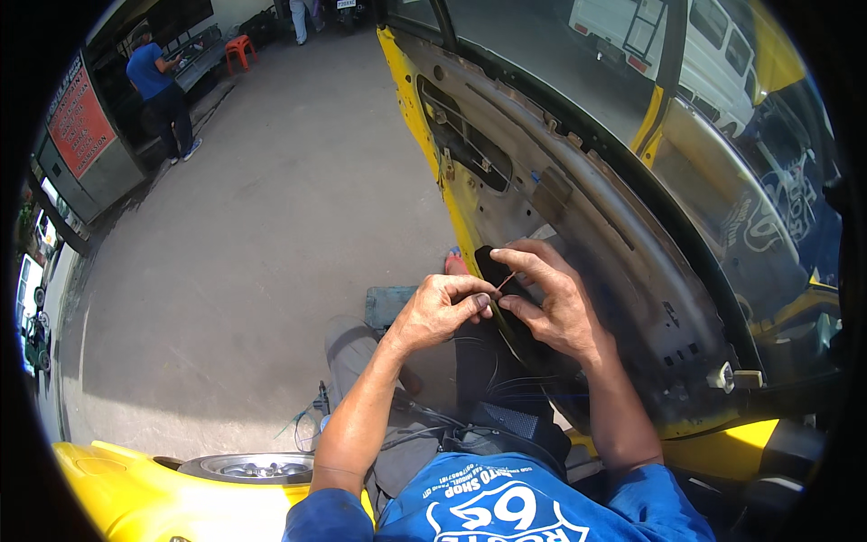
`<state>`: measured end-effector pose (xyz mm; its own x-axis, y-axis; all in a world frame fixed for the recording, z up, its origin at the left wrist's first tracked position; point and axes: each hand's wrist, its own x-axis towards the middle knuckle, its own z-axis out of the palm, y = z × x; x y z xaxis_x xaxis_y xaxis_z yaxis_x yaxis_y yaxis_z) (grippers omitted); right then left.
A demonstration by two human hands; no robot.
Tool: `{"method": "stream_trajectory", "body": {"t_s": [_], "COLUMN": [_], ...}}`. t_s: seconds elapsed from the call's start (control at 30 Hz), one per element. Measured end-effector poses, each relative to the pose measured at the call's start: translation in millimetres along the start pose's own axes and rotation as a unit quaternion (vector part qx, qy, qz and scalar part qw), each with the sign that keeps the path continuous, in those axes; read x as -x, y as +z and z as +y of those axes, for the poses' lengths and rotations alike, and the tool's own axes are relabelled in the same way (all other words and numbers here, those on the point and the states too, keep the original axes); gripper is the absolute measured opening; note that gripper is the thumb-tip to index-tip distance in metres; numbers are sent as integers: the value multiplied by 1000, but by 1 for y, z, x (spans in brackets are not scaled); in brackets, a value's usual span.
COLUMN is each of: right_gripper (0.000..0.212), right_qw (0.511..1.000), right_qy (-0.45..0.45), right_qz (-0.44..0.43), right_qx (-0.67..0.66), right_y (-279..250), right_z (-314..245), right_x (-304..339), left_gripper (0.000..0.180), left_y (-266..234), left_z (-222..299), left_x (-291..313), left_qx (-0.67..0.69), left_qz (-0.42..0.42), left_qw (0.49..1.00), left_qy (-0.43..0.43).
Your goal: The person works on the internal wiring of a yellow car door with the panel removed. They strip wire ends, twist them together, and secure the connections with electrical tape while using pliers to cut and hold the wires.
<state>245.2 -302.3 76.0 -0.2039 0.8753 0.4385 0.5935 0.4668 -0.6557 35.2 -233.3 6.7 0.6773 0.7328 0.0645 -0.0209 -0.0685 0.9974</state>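
My left hand (440,313) is closed in a pinch on a thin copper-coloured wire (507,281), thumb against forefinger. The wire's other end runs to the curled fingers of my right hand (553,305), whose forefinger arches above it; the exact grip there is partly hidden. Both hands are in front of the stripped inner side of a yellow car door (623,298), which stands open on my right. A dark part (492,267) shows behind my fingers. On my lap rests a dark, box-like piece with a mesh face (508,421), with loose cables (424,417) beside it.
A yellow fender with a wheel (257,466) is at the lower left. Past my knees lies a blue-green flat object (394,305) on concrete. Farther off are a person in blue (153,72), a red stool (239,51), a red sign (81,122) and a white vehicle (713,45).
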Motion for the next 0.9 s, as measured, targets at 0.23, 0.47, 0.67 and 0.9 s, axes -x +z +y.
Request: {"method": "stream_trajectory", "body": {"t_s": [0.23, 0.47, 0.67, 0.9], "right_gripper": [14, 13, 14, 17], "right_qw": [975, 953, 941, 957], "right_qy": [-130, -181, -162, -107], "right_qz": [-97, -148, -187, -165], "right_qx": [153, 192, 230, 213], "right_y": [-18, -24, -30, -21], "right_z": [-13, -29, -46, -38], "right_x": [12, 14, 30, 48], "left_gripper": [26, 25, 15, 27], "left_y": [6, 12, 24, 48], "left_z": [17, 33, 54, 41], "left_x": [14, 18, 21, 29], "left_qx": [-40, 16, -214, -306], "left_qz": [-112, -175, -125, -6], "left_qw": [992, 984, 969, 938], "left_qy": [-34, 6, 8, 163]}}
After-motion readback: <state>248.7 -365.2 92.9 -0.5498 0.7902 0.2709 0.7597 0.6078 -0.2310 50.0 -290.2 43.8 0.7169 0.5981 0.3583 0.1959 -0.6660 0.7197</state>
